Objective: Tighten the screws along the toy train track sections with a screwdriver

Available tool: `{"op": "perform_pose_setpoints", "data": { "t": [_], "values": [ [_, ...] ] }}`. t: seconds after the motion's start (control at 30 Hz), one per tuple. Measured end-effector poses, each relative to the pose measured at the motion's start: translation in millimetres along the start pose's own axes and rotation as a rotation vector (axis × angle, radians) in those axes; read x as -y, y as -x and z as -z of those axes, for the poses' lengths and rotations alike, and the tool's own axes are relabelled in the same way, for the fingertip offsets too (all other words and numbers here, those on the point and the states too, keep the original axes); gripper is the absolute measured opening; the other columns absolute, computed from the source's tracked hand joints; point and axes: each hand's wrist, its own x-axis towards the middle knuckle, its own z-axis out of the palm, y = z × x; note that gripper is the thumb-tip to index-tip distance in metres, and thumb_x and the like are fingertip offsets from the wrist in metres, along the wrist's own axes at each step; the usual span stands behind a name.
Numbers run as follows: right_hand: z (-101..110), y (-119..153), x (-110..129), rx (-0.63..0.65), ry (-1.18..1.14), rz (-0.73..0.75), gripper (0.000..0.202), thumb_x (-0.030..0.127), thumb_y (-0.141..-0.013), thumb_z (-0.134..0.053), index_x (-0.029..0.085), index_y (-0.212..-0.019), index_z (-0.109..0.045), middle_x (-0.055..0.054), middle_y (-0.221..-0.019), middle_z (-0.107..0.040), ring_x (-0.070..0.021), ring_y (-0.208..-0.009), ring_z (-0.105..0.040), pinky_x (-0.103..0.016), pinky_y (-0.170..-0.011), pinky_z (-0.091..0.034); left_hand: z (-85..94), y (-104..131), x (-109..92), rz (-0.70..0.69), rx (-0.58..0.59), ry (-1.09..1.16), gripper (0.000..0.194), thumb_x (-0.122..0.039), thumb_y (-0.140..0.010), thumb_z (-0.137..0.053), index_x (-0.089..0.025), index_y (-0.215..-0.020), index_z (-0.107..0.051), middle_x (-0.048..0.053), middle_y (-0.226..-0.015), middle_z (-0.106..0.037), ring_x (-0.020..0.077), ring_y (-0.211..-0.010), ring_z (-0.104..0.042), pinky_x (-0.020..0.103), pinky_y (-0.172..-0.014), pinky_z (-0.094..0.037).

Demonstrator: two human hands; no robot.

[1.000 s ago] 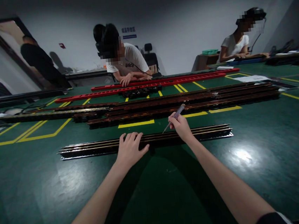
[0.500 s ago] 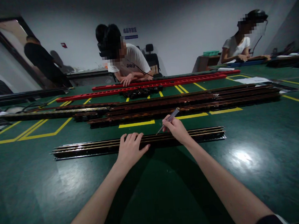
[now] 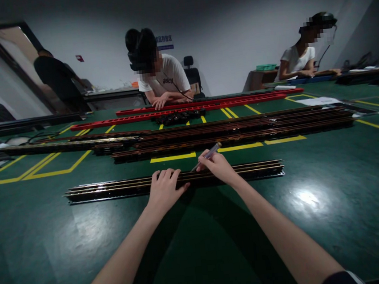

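A bundle of long black bars (image 3: 114, 191) with gold-looking edges lies crosswise on the table before me. My left hand (image 3: 165, 186) grips it near the middle, fingers over the top and thumb at the near side. Just right of it, my right hand (image 3: 217, 166) is closed around a slim screwdriver (image 3: 215, 149) with a clear handle. The screwdriver leans with its thin shaft pointing down and left to the top of the bars, close to my left fingers. Whether the tip touches a bar is too small to tell.
Beyond lie stacked dark bars (image 3: 235, 131), a dark heap of small parts (image 3: 177, 117) and red slotted rails (image 3: 107, 121). Yellow tape lines (image 3: 240, 147) mark the green table (image 3: 200, 257). A person (image 3: 170, 79) leans on its far side; another sits at right, one stands at left.
My right hand has shifted slightly left along the bars, carrying the screwdriver closer to my left hand, and the screwdriver lies lower. My left hand stays in place.
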Motion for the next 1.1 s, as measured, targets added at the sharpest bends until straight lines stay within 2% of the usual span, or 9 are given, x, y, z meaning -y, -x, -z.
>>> {"op": "perform_pose_setpoints", "data": {
  "t": [0.17, 0.37, 0.7, 1.1],
  "values": [
    [10.0, -1.0, -3.8, -0.053, -0.078, -0.01, 0.018, 0.034, -0.082, -0.055, 0.02, -0.072, -0.053, 0.0, -0.06, -0.066, -0.0159, -0.062, -0.065, -0.031, -0.07, -0.051, 3.7, -1.0, -1.1, 0.038, 0.044, 0.009, 0.043, -0.048, -0.089, -0.049, -0.016, -0.116, -0.06, 0.013, -0.113, -0.065, 0.0291, -0.105, -0.058, 0.048, -0.096, -0.038],
    [18.0, -1.9, -9.8, -0.095, -0.115, -0.028, 0.02, 0.037, -0.079, -0.056, 0.02, -0.071, -0.053, 0.001, -0.057, -0.066, -0.0154, -0.058, -0.064, -0.03, -0.066, -0.05, 6.1, -1.3, -2.2, 0.05, 0.029, 0.015, 0.041, -0.047, -0.088, -0.049, -0.018, -0.113, -0.061, 0.012, -0.111, -0.065, 0.0284, -0.104, -0.058, 0.048, -0.096, -0.039],
    [20.5, -1.9, -7.9, -0.106, -0.153, -0.024, 0.021, 0.037, -0.078, -0.058, 0.018, -0.068, -0.054, 0.0, -0.056, -0.065, -0.0145, -0.055, -0.063, -0.028, -0.063, -0.05, 8.4, -1.7, -6.1, 0.079, 0.054, 0.028, 0.045, -0.047, -0.087, -0.05, -0.013, -0.115, -0.061, 0.014, -0.111, -0.065, 0.0305, -0.105, -0.058, 0.05, -0.097, -0.038],
    [22.6, -0.7, -6.4, -0.164, -0.122, -0.074, 0.018, 0.031, -0.078, -0.057, 0.019, -0.064, -0.054, 0.001, -0.05, -0.062, -0.0144, -0.05, -0.061, -0.027, -0.058, -0.05, 8.1, -0.1, -4.1, 0.079, 0.029, 0.025, 0.044, -0.045, -0.086, -0.047, -0.015, -0.114, -0.062, 0.014, -0.11, -0.065, 0.0308, -0.105, -0.058, 0.051, -0.097, -0.038]
  ]
}}
